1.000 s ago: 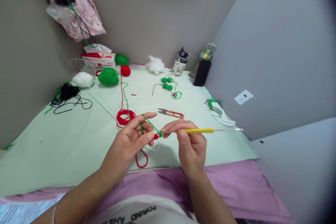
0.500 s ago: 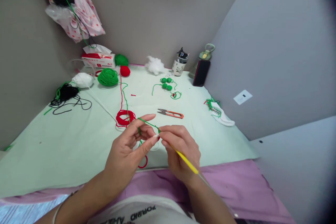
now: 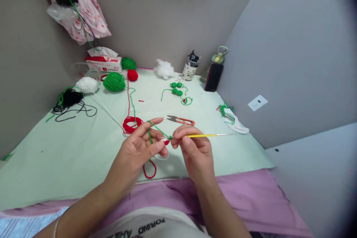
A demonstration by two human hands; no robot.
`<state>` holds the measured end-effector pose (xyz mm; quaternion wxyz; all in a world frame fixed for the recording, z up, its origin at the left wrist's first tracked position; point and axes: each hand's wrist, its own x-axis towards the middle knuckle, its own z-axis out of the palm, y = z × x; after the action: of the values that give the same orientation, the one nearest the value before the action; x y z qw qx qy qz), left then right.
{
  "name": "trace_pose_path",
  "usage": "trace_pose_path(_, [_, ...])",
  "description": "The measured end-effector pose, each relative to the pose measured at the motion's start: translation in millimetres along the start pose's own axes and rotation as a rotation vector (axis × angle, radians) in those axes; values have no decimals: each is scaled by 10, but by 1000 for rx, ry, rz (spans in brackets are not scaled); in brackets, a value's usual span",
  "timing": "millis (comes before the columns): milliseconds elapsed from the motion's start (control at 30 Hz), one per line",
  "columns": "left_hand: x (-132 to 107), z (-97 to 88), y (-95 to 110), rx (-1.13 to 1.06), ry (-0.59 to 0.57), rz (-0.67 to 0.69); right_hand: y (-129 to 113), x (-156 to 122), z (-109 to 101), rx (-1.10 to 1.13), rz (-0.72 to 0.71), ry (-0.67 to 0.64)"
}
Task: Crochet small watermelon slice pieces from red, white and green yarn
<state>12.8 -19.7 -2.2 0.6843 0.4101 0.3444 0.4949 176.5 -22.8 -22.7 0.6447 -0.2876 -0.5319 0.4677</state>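
Note:
My left hand [image 3: 139,148] pinches a small crochet piece [image 3: 166,141] of red, white and green yarn between thumb and fingers. Green yarn [image 3: 158,128] runs taut from its raised index finger down to the piece. In my right hand [image 3: 195,147] is a crochet hook [image 3: 203,135] with a yellow grip, held nearly level, its tip at the green stitches. A loop of red yarn [image 3: 150,176] hangs below my left hand. Just beyond the hands lie thread snips [image 3: 181,120] with orange handles and a coil of red yarn [image 3: 132,125].
Yarn balls in green [image 3: 114,81], white [image 3: 87,84] and red [image 3: 132,75] sit at the back left, near a tissue box [image 3: 103,63]. Farther back are white stuffing [image 3: 164,69], small green crocheted balls [image 3: 176,88], a jar [image 3: 191,67] and a phone [image 3: 214,77]. Black yarn [image 3: 69,100] lies left.
The hook has swung from slanting down toward me to nearly level, pointing left. My right hand has turned with it, and the crochet piece now shows more of its red and white.

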Motion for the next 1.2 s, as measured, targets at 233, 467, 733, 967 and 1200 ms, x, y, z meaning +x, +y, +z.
trace_pose_path(233, [2, 2, 14, 4, -8, -15, -15, -32, 33, -355, -127, 69])
trace_pose_path(467, [-8, -13, 33, 2, 0, -48, 43, -10, 4, -87, -34, 79])
trace_pose_path(733, [-10, -43, 13, 28, 14, -25, -23, -32, 13, -156, -116, 27])
trace_pose_path(967, [9, -66, -56, 129, 34, 41, -176, -93, 14, -574, -339, -70])
trace_pose_path(1200, [-11, -21, -84, 111, 102, 78, -54, -140, 69, -994, -639, -113])
